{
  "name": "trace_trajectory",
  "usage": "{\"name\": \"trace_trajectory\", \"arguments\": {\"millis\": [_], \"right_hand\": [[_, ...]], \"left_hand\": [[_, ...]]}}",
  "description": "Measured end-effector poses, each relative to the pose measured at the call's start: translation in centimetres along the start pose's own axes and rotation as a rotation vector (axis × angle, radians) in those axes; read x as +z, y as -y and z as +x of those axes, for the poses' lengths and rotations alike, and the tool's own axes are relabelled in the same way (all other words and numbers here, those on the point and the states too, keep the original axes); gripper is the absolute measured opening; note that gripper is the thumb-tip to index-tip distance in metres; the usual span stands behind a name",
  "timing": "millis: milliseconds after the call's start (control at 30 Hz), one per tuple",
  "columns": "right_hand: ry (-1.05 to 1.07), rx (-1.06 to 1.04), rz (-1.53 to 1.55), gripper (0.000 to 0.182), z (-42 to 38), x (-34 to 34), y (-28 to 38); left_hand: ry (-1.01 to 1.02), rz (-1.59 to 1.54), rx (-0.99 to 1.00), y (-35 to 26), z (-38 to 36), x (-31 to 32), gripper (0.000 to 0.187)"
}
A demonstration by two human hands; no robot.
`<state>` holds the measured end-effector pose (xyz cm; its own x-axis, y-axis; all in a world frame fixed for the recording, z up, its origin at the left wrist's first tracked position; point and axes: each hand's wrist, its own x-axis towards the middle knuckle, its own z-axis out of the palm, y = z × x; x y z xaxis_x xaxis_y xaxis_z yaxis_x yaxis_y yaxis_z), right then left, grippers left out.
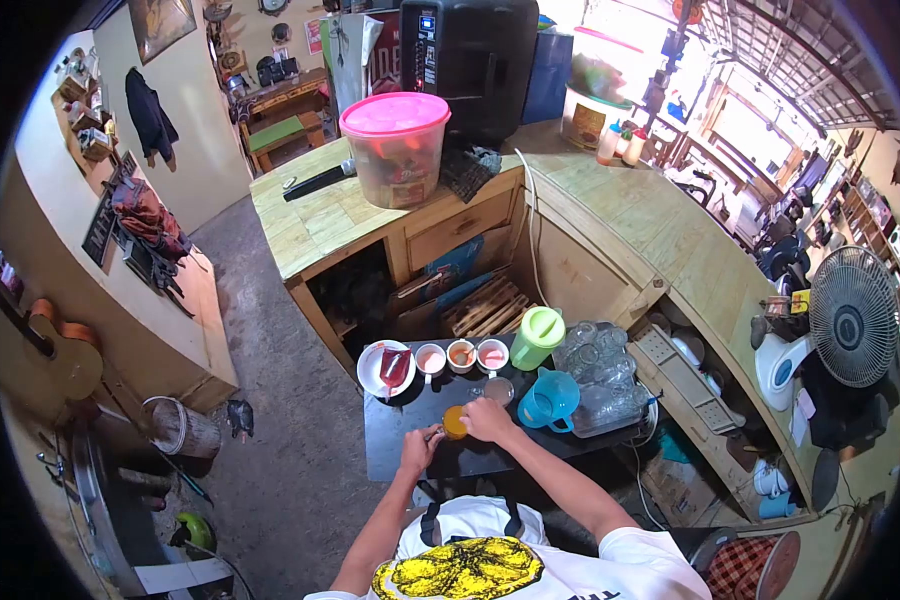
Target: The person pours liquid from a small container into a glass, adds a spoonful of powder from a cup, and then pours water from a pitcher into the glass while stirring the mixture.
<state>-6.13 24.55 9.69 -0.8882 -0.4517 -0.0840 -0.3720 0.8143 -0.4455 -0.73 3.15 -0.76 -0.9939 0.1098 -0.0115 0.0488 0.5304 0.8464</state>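
Low over the dark table, a small round container with orange-yellow contents (455,422) sits between my two hands. My right hand (485,420) is closed at its right rim. My left hand (420,449) is closed at its left side, around something small and dark that I cannot make out. Just beyond stands a clear glass (497,390). Behind it are several white cups: one with pink contents (430,359), one with a reddish-orange rim (461,355) and another pink one (492,354). A white plate (371,372) carries a red packet (396,368).
Right of my hands are a blue pitcher (548,400), a lidded green pitcher (538,338) and a tray of upturned glasses (605,375). A wooden counter (320,225) borders the table's far side, bearing a pink-lidded tub (395,150). A fan (850,315) stands at right.
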Motion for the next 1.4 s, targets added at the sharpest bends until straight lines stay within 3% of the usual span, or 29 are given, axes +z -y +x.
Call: {"name": "trace_trajectory", "arguments": {"millis": [67,167,267,400,467,533,633,767,867,1000,1133,1233,1333,1400], "right_hand": [[0.034,-0.072,0.061,0.023,0.0,0.2,-0.3],[-0.113,-0.015,0.035,0.023,0.2,0.4,0.0],[-0.128,0.051,-0.017,0.024,-0.1,-0.1,0.5],[0.045,0.020,-0.020,0.024,-0.1,0.3,-0.1],[-0.017,0.018,0.052,0.023,0.3,0.7,-0.3],[-0.105,0.002,0.092,0.023,0.2,1.0,-0.1],[-0.142,0.018,-0.008,0.024,0.1,0.2,0.1],[0.077,0.033,-0.101,0.022,-0.4,-0.9,0.6],[0.071,-0.030,0.035,0.021,-0.2,0.3,0.1],[-0.200,0.010,0.033,0.021,0.1,1.0,0.1],[-0.086,0.039,-0.131,0.020,0.1,1.1,-0.4],[-0.049,0.046,-0.056,0.021,0.5,1.2,-0.4],[-0.149,0.059,0.105,0.022,0.8,0.9,0.1],[-0.147,0.110,-0.017,0.023,1.0,-0.2,0.7]], "left_hand": [[0.009,0.013,-0.002,0.4,0.1,0.1,0.028],[0.000,0.005,0.017,0.2,0.2,0.0,0.028],[0.063,0.056,-0.043,-0.9,0.1,-0.7,0.028],[0.027,-0.008,0.045,0.7,0.0,-0.1,0.027],[0.005,-0.006,0.087,0.4,0.2,-0.1,0.027],[0.061,-0.003,0.004,-1.7,0.1,-1.3,0.026],[0.064,-0.010,-0.013,-2.2,0.1,-1.1,0.026],[0.056,0.022,-0.042,-2.4,0.0,-1.2,0.025],[0.056,0.030,-0.059,-2.6,0.0,-1.3,0.026],[0.032,0.014,-0.040,-1.6,0.0,-0.6,0.026],[0.060,0.040,-0.073,-2.3,0.1,-1.0,0.026],[0.037,0.025,-0.050,-2.2,0.3,-1.0,0.026],[0.026,-0.012,-0.029,-1.8,-0.3,-0.5,0.027],[0.018,-0.021,-0.043,-1.6,-0.1,-0.6,0.026]]}}
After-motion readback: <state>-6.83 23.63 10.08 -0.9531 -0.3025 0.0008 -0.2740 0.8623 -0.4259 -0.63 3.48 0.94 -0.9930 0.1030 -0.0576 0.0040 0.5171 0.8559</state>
